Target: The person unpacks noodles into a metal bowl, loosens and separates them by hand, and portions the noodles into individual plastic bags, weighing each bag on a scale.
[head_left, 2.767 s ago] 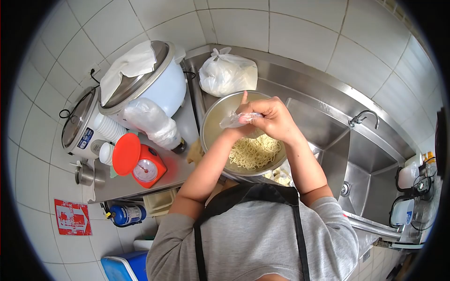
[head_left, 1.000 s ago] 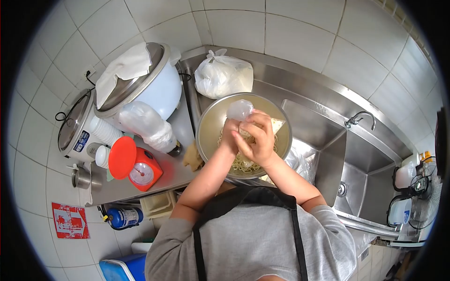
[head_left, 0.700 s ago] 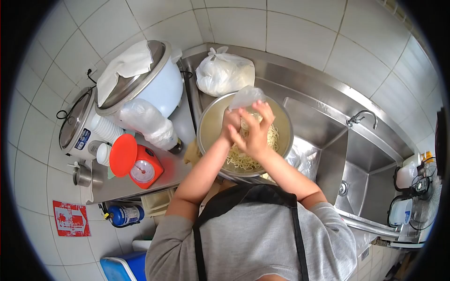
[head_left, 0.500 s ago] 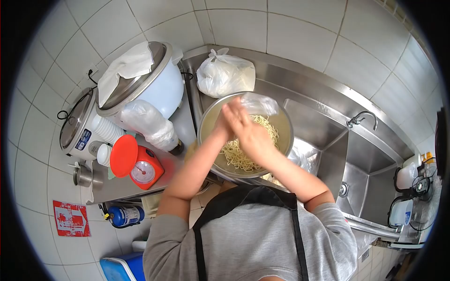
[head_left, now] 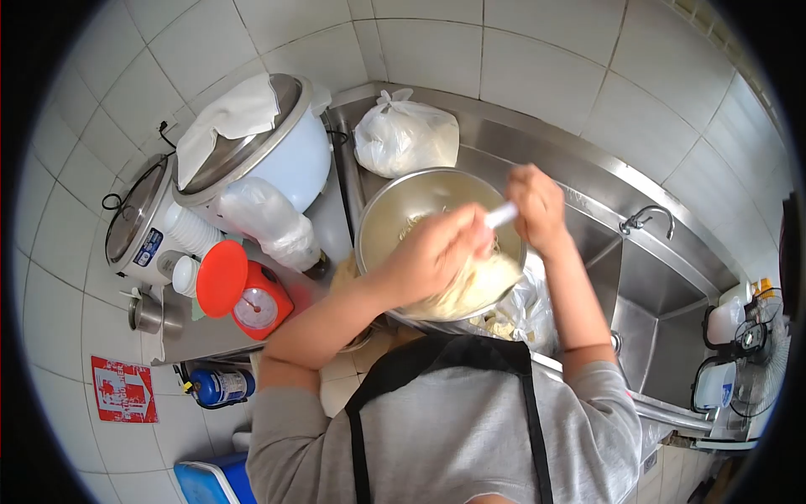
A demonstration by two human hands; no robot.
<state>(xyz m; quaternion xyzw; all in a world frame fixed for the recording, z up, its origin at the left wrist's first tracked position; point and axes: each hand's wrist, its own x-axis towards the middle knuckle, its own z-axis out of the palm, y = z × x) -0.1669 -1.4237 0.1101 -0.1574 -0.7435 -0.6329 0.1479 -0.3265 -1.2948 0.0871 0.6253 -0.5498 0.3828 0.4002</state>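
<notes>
Over the large metal bowl (head_left: pixel 395 197), my left hand (head_left: pixel 437 256) is closed around the gathered neck of a clear plastic bag of noodles (head_left: pixel 483 286). The bag's filled part hangs below that hand and is smeared by motion. My right hand (head_left: pixel 537 206), in a fist at the bowl's right rim, grips the other end of the twisted plastic, which stretches whitish between both hands. Some loose pale noodles (head_left: pixel 411 225) show inside the bowl, partly hidden by my left hand.
Right of the bowl lies a clear bag with pale pieces (head_left: pixel 525 311), beside the sink (head_left: pixel 663 336) and faucet (head_left: pixel 646 217). A tied white bag (head_left: pixel 406 134) stands behind. On the left are a red scale (head_left: pixel 260 307), a wrapped bottle (head_left: pixel 269 223) and large lidded cookers (head_left: pixel 285 155).
My hands have parted from their pressed-together position. The right moved to the bowl's right rim, the left slightly lower. The noodle bag has swung into view, its neck stretched between them.
</notes>
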